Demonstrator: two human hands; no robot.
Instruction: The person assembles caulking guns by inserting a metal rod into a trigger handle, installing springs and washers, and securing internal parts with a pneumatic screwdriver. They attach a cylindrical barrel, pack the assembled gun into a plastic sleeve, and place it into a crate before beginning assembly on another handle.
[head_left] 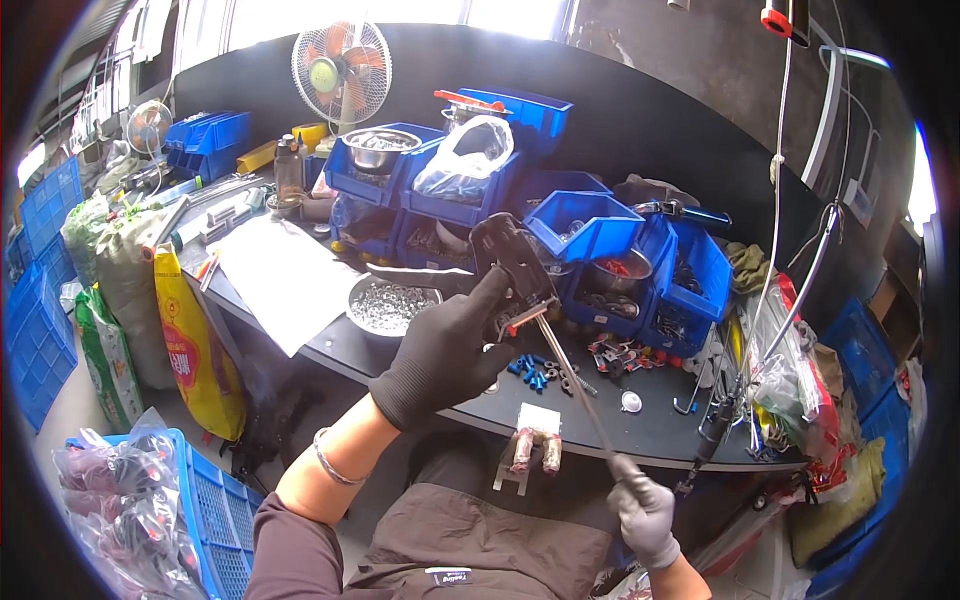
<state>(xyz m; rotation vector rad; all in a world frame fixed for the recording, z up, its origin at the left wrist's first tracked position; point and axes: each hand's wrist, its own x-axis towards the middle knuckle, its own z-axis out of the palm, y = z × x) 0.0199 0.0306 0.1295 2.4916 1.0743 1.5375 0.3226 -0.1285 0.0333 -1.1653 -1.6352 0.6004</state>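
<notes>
My left hand [440, 345], in a black glove, is closed around a black tool body [508, 258] held above the bench. A long dark lever [420, 277] sticks out to its left, and an orange-red edge shows at its lower end. My right hand [645, 515], in a grey glove, is closed on the lower end of a long thin metal rod [578, 385]. The rod slants up to the underside of the tool body; whether they touch I cannot tell. Below lie small blue parts [540, 373] and a white block on two wrapped legs [538, 430].
A steel bowl [385, 306] of small metal parts and a white sheet [280, 275] lie on the bench. Blue bins [585, 225] are stacked behind. A power driver [715, 425] hangs at the right. A blue crate [215, 515] with bagged parts stands lower left.
</notes>
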